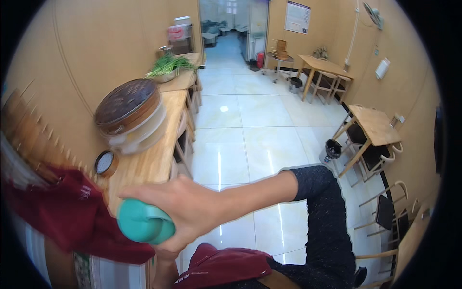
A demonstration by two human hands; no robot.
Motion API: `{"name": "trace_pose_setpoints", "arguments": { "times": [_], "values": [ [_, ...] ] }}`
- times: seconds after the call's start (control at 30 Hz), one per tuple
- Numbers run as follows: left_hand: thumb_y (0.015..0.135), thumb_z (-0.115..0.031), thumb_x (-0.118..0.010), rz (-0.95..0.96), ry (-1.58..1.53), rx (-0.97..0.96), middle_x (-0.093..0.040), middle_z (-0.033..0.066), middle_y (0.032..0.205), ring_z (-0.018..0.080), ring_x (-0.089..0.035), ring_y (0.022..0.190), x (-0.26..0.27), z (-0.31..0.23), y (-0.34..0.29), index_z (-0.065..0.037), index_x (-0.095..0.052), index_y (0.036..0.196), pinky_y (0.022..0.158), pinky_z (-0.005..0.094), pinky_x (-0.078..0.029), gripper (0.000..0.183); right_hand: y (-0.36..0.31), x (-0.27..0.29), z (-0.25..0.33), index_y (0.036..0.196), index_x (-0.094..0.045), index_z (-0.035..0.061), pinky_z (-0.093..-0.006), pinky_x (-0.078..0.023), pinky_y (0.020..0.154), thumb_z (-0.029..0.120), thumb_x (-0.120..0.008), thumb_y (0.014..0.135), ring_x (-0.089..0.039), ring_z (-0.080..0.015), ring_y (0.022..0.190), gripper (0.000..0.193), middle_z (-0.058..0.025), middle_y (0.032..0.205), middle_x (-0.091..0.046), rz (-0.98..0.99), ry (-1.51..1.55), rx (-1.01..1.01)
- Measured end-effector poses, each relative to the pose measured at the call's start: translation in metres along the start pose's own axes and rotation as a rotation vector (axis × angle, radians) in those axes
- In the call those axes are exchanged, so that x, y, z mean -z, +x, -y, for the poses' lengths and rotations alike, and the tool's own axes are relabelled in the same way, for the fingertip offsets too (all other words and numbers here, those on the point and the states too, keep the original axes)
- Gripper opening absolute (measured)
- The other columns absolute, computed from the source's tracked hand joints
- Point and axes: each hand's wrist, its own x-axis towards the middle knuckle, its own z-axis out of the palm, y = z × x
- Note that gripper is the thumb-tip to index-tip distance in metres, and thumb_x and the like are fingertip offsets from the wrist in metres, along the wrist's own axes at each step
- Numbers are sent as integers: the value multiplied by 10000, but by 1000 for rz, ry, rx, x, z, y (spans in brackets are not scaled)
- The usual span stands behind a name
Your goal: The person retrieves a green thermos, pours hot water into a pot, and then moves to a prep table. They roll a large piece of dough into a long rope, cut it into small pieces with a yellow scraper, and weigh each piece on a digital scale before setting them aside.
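My right hand (190, 207) reaches across from the right, its fingers wrapped round a teal bottle (139, 221) with a round top and a curved loop handle. Just below it, part of my left hand (166, 269) shows near the lower edge. Its fingers are hidden under the bottle and my right hand, so I cannot make out whether it touches the bottle. A maroon cloth (62, 216) with pale lettering lies left of the bottle, blurred at its edges. My own maroon apron (231, 265) shows below my right forearm.
Along the left wall runs a wooden counter (139, 166) bearing a large lidded bamboo steamer (130, 108), a small bowl of white grains (105, 163) and a basin of green stalks (168, 67). Wooden tables (373, 125), chairs and a bin (331, 151) line the right wall. A doorway (233, 33) opens ahead.
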Motion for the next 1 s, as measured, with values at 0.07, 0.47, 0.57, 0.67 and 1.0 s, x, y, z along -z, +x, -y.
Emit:
{"name": "trace_pose_setpoints", "arguments": {
  "times": [0.07, 0.47, 0.57, 0.67, 1.0],
  "values": [
    [722, -388, -705, 199, 38, 203, -356, 193, 1363, 284, -418, 1210, -27, 41, 9, -6, -239, 1386, 989, 429, -369, 897, -16, 5, -57, 1207, -427, 40, -421, -491, 733, 205, -730, 562, -587, -370, 927, 731, -200, 1007, -576, -29, 80, -157],
    [529, -263, -819, 782, 654, -42, -591, 107, 991, 318, -603, 870, -279, 260, 173, -76, -511, 1170, 727, 410, -497, 735, -59, 176, -340, 1119, -531, 80, -414, -498, 715, 421, -696, 720, -588, -332, 822, 550, -146, 1013, -536, -292, -156, -695],
    [510, -261, -819, 975, 525, -225, -598, 83, 985, 302, -605, 870, -364, 321, 198, -98, -552, 1125, 718, 395, -498, 690, -80, 207, -388, 1015, -589, 82, -390, -505, 602, 396, -704, 719, -599, -314, 685, 447, -121, 914, -560, -659, -457, -801],
    [499, -287, -804, 1116, 362, -152, -614, 67, 961, 265, -624, 822, -442, 383, 212, -109, -591, 1075, 673, 378, -504, 639, -104, 250, -447, 924, -627, 88, -372, -490, 525, 368, -714, 702, -591, -290, 607, 367, -96, 821, -564, -834, -601, -892],
    [516, -364, -854, 1517, 154, 610, -636, 112, 1053, 255, -639, 967, -600, 601, 336, -78, -483, 1244, 822, 361, -507, 866, -62, 482, -704, 925, -616, 112, -363, -457, 495, 391, -660, 696, -565, -275, 580, 363, -73, 829, -531, -235, -326, -565]
  ]
}}
